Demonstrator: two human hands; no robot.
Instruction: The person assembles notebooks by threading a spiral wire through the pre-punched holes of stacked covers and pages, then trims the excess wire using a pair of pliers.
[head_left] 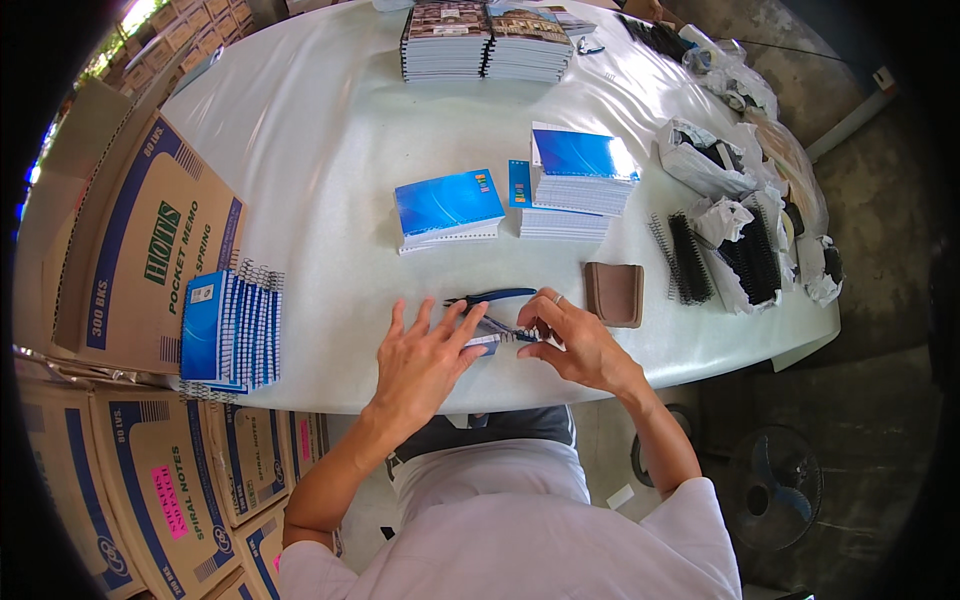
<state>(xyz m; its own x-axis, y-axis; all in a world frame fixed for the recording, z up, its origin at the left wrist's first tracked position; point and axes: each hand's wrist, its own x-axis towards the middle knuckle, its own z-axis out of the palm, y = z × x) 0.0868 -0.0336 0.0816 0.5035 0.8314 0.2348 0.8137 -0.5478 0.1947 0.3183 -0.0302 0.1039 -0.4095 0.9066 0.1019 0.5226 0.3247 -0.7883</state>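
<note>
On the pale counter (330,220), near edge: left grip (420,354) spread open over a small notepad (489,347), probably light, flexible, slick-covered, best pressed flat; right grip (583,343) pinched on its dark spiral coil (523,335), likely springy, easily bent, best held endwise.

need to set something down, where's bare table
Bare: between the carton and the shorter blue pad stack, and between that stack and the rear spiral books. Crowded: the right side, with black coils, and around left hand and right hand.

Lettering marks the carton (165,240), the lower box (140,440), its pink label (169,502) and, apparently, notebooks (448,208).
</note>
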